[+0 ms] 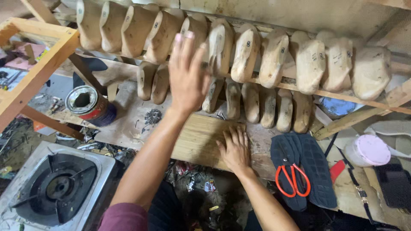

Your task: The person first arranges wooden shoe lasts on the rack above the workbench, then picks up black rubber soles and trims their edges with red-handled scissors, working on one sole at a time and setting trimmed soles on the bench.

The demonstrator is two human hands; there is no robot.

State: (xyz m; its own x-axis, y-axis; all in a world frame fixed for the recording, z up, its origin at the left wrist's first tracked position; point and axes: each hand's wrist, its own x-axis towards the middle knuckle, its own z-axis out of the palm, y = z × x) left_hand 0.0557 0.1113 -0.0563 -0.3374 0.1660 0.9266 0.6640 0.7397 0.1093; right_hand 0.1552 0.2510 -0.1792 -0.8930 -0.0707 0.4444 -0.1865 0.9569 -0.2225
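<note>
Left hand raised, fingers spread, reaching at wooden shoe lasts racked on upper rail; holds nothing. Right hand flat, fingers spread, pressed on workbench board. Orange-handled scissors lie on dark soles beside it.

A round tin can with a red-and-dark label lies on the bench's left end.

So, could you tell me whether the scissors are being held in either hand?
No, the orange-handled scissors lie on dark soles, away from both hands.
</note>
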